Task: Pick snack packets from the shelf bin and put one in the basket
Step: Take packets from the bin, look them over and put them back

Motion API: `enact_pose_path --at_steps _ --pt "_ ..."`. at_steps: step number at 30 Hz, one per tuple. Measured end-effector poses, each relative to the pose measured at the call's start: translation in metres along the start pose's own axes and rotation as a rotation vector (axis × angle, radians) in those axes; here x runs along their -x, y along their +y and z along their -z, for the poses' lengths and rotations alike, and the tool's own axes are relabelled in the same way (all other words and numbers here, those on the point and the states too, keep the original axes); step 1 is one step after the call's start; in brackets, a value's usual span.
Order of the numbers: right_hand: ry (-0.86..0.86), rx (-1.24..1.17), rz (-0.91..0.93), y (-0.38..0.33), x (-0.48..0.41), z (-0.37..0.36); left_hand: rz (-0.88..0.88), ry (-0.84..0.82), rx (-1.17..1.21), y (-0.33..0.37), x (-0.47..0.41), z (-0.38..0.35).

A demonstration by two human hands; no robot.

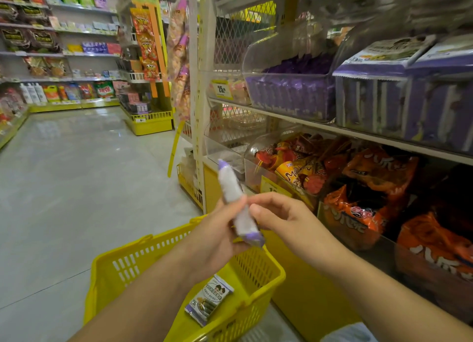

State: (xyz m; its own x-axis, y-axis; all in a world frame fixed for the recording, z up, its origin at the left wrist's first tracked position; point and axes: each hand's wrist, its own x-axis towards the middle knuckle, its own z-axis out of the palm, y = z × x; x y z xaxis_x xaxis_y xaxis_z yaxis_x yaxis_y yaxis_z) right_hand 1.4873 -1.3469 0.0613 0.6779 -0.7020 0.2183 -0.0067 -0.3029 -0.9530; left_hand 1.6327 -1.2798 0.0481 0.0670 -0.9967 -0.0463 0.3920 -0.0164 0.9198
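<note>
Held packet [229, 182]: edge-on above the yellow basket [143, 262], gripped mid-length by the left hand [217, 231]
Right hand [284, 221]: fingertips at the held packet; pinching or letting go, cannot tell
Handling: likely light, soft and crinkly, probably slippery; best pinched by a sealed end
Count: one held, one basket packet [208, 300] lying inside, too many to count in the shelf bin [289, 95]

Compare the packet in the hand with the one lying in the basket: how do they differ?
The held packet is gripped by the left hand above the basket; the basket packet lies loose on the basket floor. The held packet stands nearly upright, edge-on to the camera; the basket packet lies flat, printed face up. Both have purple-and-white wrappers and look like the same product.
</note>
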Motion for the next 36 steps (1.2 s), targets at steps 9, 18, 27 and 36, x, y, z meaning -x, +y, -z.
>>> enact_pose_path --at_steps 9,18,27,36 --pt "0.029 0.536 0.198 -0.048 0.048 0.036 -0.093 -0.053 0.097 0.023 -0.006 -0.054" --pt "0.271 0.966 0.431 -0.164 0.088 0.121 -0.288 -0.143 -0.319 0.085 -0.02 -0.157" --pt "0.333 1.605 0.098 -0.285 0.1 0.201 -0.829 -0.131 -0.937 0.129 -0.058 -0.24" --pt "0.161 1.968 -0.189 -0.268 0.056 0.228 -0.775 -0.288 -1.353 0.129 -0.108 -0.252"
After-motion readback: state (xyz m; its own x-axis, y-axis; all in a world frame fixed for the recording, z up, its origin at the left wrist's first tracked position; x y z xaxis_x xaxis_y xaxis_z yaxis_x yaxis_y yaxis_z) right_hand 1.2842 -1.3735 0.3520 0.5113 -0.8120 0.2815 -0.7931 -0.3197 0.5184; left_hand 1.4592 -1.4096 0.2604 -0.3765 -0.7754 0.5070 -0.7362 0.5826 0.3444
